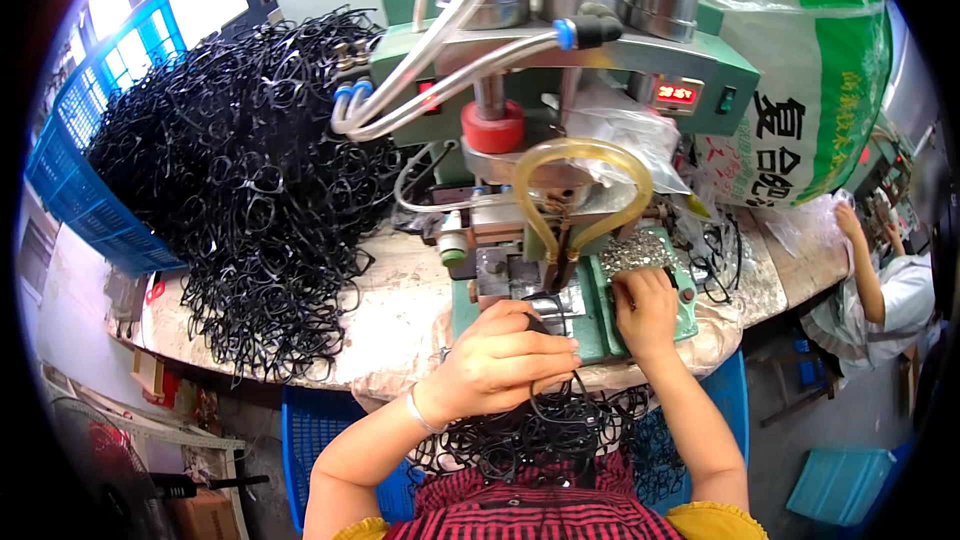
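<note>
1. The left hand (505, 355) is curled shut around a black eyeglass frame (556, 392), pinching its upper edge right in front of the green press machine (560, 70); the grip looks set to steady the thin frame at the machine's small metal fixture (545, 302), which sits just below the machine's head; the lower loops of the frame dangle free under the knuckles.

2. The right hand (645, 305) lies flat, fingers together and bent, on the green base plate (640, 320) to the right of that fixture; its fingertips touch a heap of small silvery metal parts (632, 252), apparently kept there so that one can be picked without reaching away from the machine; whether a part is pinched between the fingertips I cannot tell.

3. A yellowish looped hose (585, 165) hangs from the machine's head directly above the fixture; clear air tubes (440, 60) run up the machine's left side.

4. On the lap, nearer than the machine, lies a loose bundle of further black frames (540, 435), close under the left hand.

5. Left of the machine a large tangled mound of black frames (240, 160) covers the worn table (400, 310), spilling from a blue crate (90, 140).

6. Right of the machine stands a green and white sack (820, 70); beyond it another person (885, 280) works at the table's far end.
</note>
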A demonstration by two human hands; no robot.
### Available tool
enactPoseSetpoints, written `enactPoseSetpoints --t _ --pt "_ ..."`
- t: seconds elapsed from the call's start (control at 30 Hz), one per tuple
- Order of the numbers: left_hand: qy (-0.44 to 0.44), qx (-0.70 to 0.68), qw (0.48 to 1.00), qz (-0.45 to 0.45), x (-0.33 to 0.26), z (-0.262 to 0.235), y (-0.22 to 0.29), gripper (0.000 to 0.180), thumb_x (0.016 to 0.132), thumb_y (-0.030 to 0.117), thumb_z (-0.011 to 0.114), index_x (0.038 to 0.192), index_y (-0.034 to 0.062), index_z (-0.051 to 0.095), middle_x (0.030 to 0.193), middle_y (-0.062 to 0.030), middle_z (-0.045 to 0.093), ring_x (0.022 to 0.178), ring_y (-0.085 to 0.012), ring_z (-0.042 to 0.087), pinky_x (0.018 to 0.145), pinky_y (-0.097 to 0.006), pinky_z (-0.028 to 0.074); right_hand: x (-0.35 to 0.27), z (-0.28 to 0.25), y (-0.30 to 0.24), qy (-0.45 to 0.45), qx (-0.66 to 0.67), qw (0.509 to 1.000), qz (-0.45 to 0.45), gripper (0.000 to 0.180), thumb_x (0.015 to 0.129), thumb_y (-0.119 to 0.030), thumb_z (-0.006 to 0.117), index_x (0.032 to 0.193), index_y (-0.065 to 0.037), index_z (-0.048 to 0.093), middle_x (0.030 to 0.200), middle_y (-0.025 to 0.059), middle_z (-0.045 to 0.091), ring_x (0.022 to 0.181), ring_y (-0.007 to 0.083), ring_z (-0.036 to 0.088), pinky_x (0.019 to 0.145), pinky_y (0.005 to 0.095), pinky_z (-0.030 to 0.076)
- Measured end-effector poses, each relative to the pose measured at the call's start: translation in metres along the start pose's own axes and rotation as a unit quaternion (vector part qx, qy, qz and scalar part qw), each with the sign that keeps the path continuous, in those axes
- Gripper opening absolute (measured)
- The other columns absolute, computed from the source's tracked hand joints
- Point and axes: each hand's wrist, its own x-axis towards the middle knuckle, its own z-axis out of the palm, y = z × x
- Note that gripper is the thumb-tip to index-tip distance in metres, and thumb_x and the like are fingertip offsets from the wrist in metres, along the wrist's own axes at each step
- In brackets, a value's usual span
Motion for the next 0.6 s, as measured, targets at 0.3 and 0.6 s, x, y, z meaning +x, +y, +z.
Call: enactPoseSetpoints --t 0.3,0.6 --pt "0.282 0.325 0.873 -0.23 -0.104 -0.011 0.014 0.035 0.078 0.004 0.074 0.111 0.0031 0.066 0.116 -0.0167 0.066 0.109 -0.0297 0.063 0.102 -0.045 0.044 -0.02 -0.015 0.012 0.063 0.113 0.975 0.183 0.011 0.084 0.001 0.067 0.094 -0.002 0.07 0.09 0.012 0.067 0.087 0.0281 0.063 0.081 0.0374 0.048" --pt "0.097 0.561 0.742 -0.354 -0.11 -0.181 -0.117 0.017 0.083 0.004 0.067 0.099 0.0029 0.07 0.093 -0.0138 0.064 0.089 -0.0336 0.064 0.077 -0.04 0.052 0.023 -0.016 -0.028 0.036 0.208 0.961 0.178 0.009 0.082 -0.002 0.07 0.091 -0.003 0.073 0.089 0.0103 0.07 0.088 0.0239 0.065 0.082 0.0339 0.049"
